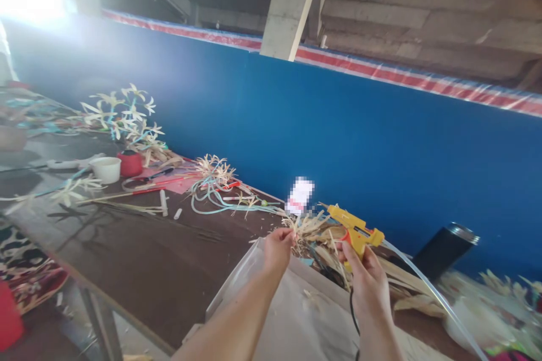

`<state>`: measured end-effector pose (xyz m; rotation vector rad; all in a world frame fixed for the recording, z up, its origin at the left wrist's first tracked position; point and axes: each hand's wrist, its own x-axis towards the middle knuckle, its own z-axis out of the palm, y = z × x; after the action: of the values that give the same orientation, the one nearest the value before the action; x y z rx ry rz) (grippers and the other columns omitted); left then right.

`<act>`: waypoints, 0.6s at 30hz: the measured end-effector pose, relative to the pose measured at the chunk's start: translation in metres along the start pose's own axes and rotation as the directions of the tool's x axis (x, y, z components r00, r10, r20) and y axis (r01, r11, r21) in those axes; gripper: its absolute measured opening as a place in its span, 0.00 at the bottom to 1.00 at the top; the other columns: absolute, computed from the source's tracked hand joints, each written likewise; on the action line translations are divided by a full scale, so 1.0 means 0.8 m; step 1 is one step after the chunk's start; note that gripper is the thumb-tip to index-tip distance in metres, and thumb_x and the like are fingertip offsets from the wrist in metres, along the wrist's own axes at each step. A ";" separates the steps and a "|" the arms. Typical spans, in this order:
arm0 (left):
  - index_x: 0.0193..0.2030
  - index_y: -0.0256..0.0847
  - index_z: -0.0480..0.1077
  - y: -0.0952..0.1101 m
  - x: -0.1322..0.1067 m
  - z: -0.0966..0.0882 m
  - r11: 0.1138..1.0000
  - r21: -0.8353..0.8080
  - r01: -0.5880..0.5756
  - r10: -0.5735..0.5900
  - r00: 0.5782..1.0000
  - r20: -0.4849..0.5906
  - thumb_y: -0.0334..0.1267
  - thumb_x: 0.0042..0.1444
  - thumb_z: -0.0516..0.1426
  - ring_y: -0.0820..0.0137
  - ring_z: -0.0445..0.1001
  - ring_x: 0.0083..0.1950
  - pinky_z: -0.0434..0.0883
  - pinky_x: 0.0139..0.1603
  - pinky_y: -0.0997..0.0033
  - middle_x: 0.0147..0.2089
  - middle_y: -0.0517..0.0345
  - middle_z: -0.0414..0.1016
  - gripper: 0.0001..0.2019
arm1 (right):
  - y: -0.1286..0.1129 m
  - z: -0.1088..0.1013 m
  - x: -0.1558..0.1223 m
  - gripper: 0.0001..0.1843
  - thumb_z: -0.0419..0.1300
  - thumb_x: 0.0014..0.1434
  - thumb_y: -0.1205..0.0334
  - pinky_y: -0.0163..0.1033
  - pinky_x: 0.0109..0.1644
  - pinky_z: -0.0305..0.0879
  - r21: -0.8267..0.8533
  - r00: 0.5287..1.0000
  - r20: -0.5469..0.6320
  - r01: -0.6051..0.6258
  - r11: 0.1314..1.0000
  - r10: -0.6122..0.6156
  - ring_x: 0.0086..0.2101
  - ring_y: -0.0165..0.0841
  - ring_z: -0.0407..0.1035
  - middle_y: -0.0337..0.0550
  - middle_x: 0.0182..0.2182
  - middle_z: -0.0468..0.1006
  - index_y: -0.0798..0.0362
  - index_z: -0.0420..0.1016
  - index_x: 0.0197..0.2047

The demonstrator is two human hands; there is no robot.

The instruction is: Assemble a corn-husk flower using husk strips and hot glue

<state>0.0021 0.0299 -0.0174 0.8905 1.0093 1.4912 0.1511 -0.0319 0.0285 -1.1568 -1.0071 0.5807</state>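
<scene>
A yellow hot glue gun (354, 227) with an orange trigger is held in my right hand (369, 276), its nozzle pointing up and left. From its back end a long clear glue stick (432, 287) runs down to the right. My left hand (279, 245) is closed in a pinch at a heap of pale dried leaf strips (311, 228); what sits between its fingertips is too small to make out. The nozzle is apart from my left fingers, above and to their right. A grey-white board or box (292, 310) lies beneath both forearms.
Pale blue-stemmed flowers (133, 113) stand at the far left, beyond a white cup (105, 169) and a red pot (130, 163). Light blue tubes (212, 197) lie near the blue wall (237, 107). A black flask (444, 248) leans at the right.
</scene>
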 end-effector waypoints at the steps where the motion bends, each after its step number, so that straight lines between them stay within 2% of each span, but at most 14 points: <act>1: 0.27 0.34 0.73 -0.001 0.000 0.000 1.000 0.004 -0.006 0.006 1.000 0.008 0.39 0.43 0.57 0.78 0.61 0.21 0.57 0.22 0.79 0.20 0.61 0.68 0.09 | 0.003 -0.002 -0.001 0.19 0.65 0.47 0.52 0.34 0.36 0.63 0.029 1.000 -0.007 -0.001 1.000 0.002 0.29 0.29 0.66 0.38 0.29 0.75 0.52 0.73 0.40; 5: 0.29 0.34 0.74 -0.004 0.000 -0.003 0.998 0.052 -0.018 0.017 1.000 0.020 0.40 0.45 0.57 0.79 0.60 0.21 0.57 0.22 0.79 0.20 0.61 0.68 0.10 | 0.008 -0.010 -0.005 0.20 0.67 0.45 0.54 0.33 0.34 0.62 0.104 1.000 -0.005 -0.025 0.994 0.025 0.28 0.28 0.64 0.38 0.29 0.73 0.53 0.73 0.41; 9: 0.32 0.34 0.74 -0.007 0.001 -0.005 0.996 0.088 -0.004 0.003 1.000 0.017 0.39 0.45 0.56 0.78 0.62 0.22 0.58 0.22 0.79 0.23 0.59 0.70 0.11 | 0.004 -0.015 -0.008 0.20 0.67 0.45 0.54 0.32 0.29 0.58 0.112 0.996 -0.006 -0.088 0.990 0.089 0.24 0.27 0.59 0.35 0.20 0.66 0.55 0.74 0.40; 12: 0.33 0.35 0.74 -0.006 0.001 -0.006 0.995 0.102 -0.004 0.002 1.000 0.019 0.39 0.46 0.56 0.77 0.65 0.24 0.59 0.22 0.79 0.26 0.57 0.73 0.11 | 0.003 -0.015 -0.011 0.21 0.66 0.44 0.54 0.33 0.27 0.57 0.129 0.986 0.060 -0.164 0.978 0.158 0.22 0.27 0.56 0.33 0.17 0.61 0.56 0.75 0.41; 18: 0.31 0.36 0.74 0.002 -0.003 -0.007 0.991 0.137 -0.008 0.008 1.000 -0.002 0.39 0.47 0.56 0.76 0.67 0.25 0.60 0.22 0.80 0.27 0.57 0.75 0.10 | 0.001 -0.005 -0.020 0.18 0.66 0.44 0.55 0.33 0.26 0.56 0.155 0.949 0.195 -0.279 0.948 0.247 0.20 0.25 0.53 0.31 0.16 0.58 0.55 0.76 0.39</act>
<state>-0.0034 0.0269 -0.0182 0.9911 1.1216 1.4425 0.1474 -0.0468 0.0219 -1.0993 -0.9293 0.9822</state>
